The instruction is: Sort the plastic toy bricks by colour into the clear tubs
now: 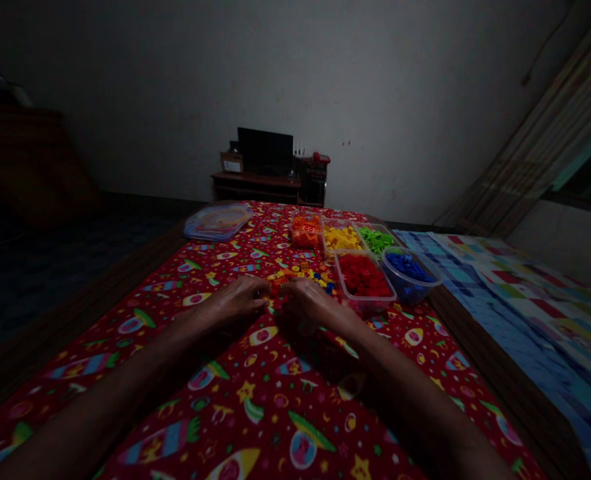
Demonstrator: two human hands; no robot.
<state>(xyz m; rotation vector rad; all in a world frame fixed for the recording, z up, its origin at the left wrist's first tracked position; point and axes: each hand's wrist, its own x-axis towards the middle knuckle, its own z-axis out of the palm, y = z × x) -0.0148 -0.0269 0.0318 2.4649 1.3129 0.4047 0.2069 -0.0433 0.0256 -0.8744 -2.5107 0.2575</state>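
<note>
My left hand (241, 297) is at the near left edge of a small loose pile of mixed toy building bricks (305, 271), its fingers bent and drawn together. Facing it, my right hand (306, 299) rests low over the pile's near side with its fingers curled in. Whatever either hand pinches is too small and dark to make out. Yellow, orange, red and blue pieces show in the pile just beyond the fingertips. A clear tub of red bricks (362, 275) stands right of my right hand.
Behind the red tub are containers of orange bricks (306, 232), yellow bricks (342, 238) and green bricks (376, 239). A round bowl (438, 280) holds blue bricks. Stacked clear lids (218, 222) lie at the far left of the red patterned tablecloth (270, 400). A bed (505, 300) adjoins on the right.
</note>
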